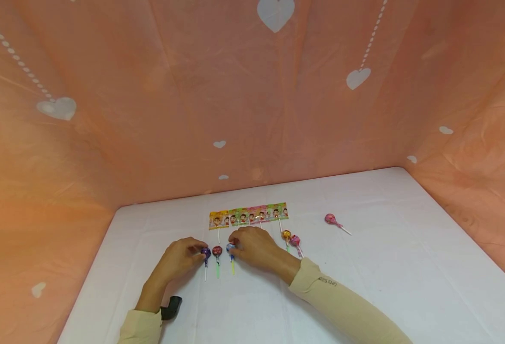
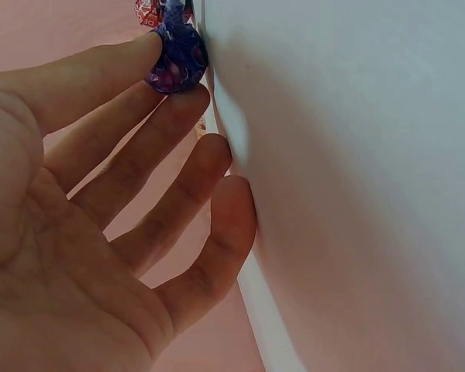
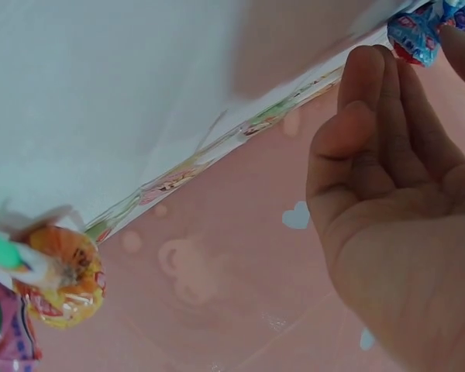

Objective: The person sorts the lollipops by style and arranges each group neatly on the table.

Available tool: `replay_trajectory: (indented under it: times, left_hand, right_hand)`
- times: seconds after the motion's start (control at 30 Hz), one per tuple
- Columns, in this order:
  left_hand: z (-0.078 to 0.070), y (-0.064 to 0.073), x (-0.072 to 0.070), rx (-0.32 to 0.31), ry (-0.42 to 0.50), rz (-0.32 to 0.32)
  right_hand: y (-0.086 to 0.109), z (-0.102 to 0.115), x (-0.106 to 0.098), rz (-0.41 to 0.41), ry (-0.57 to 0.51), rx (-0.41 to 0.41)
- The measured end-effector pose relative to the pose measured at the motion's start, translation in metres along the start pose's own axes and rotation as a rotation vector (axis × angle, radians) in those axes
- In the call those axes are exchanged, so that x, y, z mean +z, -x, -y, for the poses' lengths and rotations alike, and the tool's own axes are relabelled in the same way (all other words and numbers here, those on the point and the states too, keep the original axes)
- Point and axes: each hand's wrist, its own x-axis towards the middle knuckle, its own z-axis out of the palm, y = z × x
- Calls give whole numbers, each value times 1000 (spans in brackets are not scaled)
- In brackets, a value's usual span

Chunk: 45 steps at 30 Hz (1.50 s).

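My left hand point(image 1: 178, 259) pinches the head of a purple-wrapped lollipop point(image 1: 206, 252) between thumb and fingertips; in the left wrist view the purple wrapper point(image 2: 180, 62) shows between them, close to the white table surface. My right hand point(image 1: 254, 247) holds a blue-wrapped lollipop point(image 1: 231, 249) by its head, the blue and red wrapper point(image 3: 413, 37) showing beside the thumb in the right wrist view. Between the two hands lies a red-wrapped lollipop point(image 1: 217, 251) with a green stick. All three sticks point toward the near side.
Behind the hands runs a row of flat-packed lollipops, from a yellow packet point(image 1: 218, 220) to a green one point(image 1: 277, 211). Yellow point(image 1: 286, 234) and pink point(image 1: 295, 240) lollipops lie by the right forearm. Another pink lollipop point(image 1: 331, 219) lies farther right. A dark object point(image 1: 172, 308) is beside the left wrist.
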Motion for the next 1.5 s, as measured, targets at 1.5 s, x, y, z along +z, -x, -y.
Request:
replay_trajectory:
  times: [1.5]
  left_hand:
    - [-5,6,0,-50,-9,-16]
  right_hand:
    - [75,-85,-46,-49,-206,351]
